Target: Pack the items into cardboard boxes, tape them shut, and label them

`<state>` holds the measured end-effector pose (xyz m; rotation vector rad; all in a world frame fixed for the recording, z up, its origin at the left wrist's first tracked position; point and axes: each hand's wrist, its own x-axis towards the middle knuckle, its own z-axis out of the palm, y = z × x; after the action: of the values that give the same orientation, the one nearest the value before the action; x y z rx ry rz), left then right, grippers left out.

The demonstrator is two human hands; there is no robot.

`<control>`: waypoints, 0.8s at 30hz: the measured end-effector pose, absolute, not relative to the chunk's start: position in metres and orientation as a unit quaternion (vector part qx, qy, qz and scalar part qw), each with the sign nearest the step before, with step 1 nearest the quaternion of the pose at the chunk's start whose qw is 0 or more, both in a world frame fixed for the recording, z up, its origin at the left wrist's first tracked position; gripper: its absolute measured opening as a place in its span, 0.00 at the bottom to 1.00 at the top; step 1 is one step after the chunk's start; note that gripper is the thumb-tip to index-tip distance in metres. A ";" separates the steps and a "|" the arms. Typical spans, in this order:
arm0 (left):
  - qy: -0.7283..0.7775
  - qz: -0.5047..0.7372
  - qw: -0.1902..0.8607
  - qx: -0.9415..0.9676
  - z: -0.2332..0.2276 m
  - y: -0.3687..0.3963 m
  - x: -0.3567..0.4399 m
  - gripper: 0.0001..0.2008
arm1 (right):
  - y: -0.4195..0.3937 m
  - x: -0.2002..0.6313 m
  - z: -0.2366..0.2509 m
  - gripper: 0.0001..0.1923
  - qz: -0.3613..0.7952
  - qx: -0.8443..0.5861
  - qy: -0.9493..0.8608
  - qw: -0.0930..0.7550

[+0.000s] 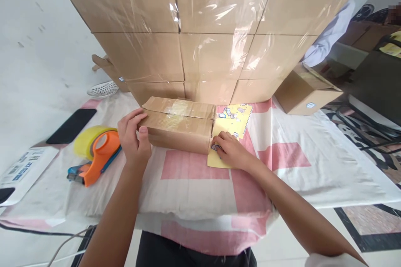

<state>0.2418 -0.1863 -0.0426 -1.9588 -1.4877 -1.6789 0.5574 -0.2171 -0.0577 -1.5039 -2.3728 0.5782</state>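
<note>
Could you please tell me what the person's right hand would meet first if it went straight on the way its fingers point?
The right hand would probably meet the right end of the brown, oblong cardboard box first; whether they already touch is unclear.

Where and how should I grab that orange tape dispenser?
Probably by its narrow orange body, from the right: it appears to lie on its side, with the wide yellow roll at the far left and the blue tip at the near left.

Carton (181, 131) on cloth (200, 196), stacked boxes (216, 56) behind it, paper sheet (228, 126) to its right, tape dispenser (100, 156) left
</note>
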 end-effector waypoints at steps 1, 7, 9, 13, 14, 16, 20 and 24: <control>-0.494 -0.563 0.082 -0.657 -0.043 -0.186 0.241 0.20 | -0.217 0.556 -0.055 0.14 0.203 -0.521 -0.819 0.128; -0.488 -0.538 0.064 -0.684 -0.044 -0.188 0.233 0.20 | -0.221 0.550 -0.050 0.12 0.209 -0.538 -0.811 0.094; -0.501 -0.532 0.060 -0.680 -0.042 -0.190 0.234 0.20 | -0.221 0.554 -0.051 0.12 0.219 -0.533 -0.809 0.114; -0.517 -0.537 0.062 -0.664 -0.042 -0.189 0.238 0.24 | -0.199 0.574 -0.046 0.14 0.245 -0.551 -0.763 0.233; -0.517 -0.543 0.065 -0.658 -0.042 -0.188 0.238 0.24 | -0.188 0.580 -0.041 0.13 0.218 -0.575 -0.751 0.241; -0.509 -0.558 0.075 -0.651 -0.044 -0.186 0.238 0.24 | -0.162 0.588 -0.032 0.10 0.144 -0.628 -0.735 0.213; -0.480 -0.556 0.083 -0.673 -0.047 -0.183 0.235 0.20 | -0.113 0.585 -0.027 0.07 0.105 -0.658 -0.731 0.146; -0.472 -0.574 0.098 -0.662 -0.047 -0.182 0.235 0.19 | -0.092 0.580 -0.032 0.06 0.108 -0.657 -0.734 0.137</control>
<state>0.2349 -0.1816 -0.0467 -1.9596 -1.3962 -1.6974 0.5800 -0.0922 -0.0325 -1.9008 -2.1225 0.3115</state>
